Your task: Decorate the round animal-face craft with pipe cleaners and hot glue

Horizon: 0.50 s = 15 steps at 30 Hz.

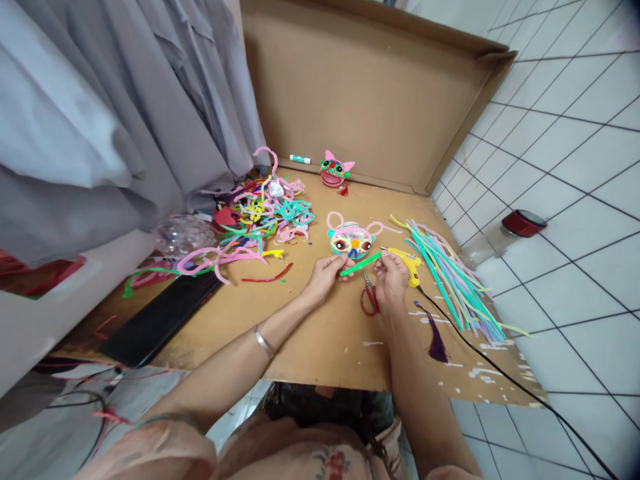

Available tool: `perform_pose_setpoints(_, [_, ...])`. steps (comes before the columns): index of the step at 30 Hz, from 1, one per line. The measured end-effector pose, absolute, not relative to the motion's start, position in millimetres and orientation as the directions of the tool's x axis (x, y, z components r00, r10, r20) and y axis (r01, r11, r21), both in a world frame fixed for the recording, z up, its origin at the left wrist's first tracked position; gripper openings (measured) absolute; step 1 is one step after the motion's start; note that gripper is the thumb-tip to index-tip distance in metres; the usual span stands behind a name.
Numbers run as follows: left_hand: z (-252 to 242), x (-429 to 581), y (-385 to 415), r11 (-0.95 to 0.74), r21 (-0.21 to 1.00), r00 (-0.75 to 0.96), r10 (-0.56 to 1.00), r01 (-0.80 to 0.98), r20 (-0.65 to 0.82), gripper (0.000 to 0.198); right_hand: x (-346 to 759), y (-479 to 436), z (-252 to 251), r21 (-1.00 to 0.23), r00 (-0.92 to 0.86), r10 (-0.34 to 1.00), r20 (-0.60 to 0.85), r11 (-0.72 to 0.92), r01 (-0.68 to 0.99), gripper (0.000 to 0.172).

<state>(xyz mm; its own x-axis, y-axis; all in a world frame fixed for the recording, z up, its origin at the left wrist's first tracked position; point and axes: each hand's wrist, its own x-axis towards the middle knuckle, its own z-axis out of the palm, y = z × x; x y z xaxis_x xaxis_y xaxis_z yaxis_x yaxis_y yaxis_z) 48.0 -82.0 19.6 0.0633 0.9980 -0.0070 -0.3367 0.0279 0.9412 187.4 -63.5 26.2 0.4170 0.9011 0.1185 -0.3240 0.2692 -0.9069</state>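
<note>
Between my two hands stretches a short green pipe cleaner (pixel 361 265). My left hand (pixel 327 272) pinches its left end, and my right hand (pixel 391 273) grips the other end. Just beyond my fingers lies a pipe-cleaner animal face (pixel 352 241) with pink looped ears, large round eyes and a blue piece low in the middle. Red-handled scissors (pixel 369 297) rest on the table beside my right hand, partly covered by it. A yellow hot glue gun (pixel 407 265) lies right behind that hand, its black cord running off to the lower right.
Bundled pipe cleaners (pixel 445 273) lie at the right, near a purple tassel (pixel 437 340). A tangled heap of pipe cleaners (pixel 270 207) covers the left. Farther back are a second animal face (pixel 335 170) and a glue stick (pixel 300 159). A black flat object (pixel 163 320) sits front left.
</note>
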Motion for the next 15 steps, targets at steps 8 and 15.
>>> perform_pose_setpoints(8, [22.6, 44.8, -81.8, 0.093, 0.937, 0.180, 0.983, -0.337, -0.033, 0.040, 190.5, -61.0, 26.1, -0.873, 0.472, 0.880, 0.054, 0.271, -0.405, 0.026])
perform_pose_setpoints(15, [23.8, 43.5, -83.5, 0.148, 0.949, 0.259, 0.963, -0.279, -0.074, 0.032, 195.6, -60.6, 27.8, -0.846, 0.455, 0.891, -0.009, 0.236, -0.478, 0.027])
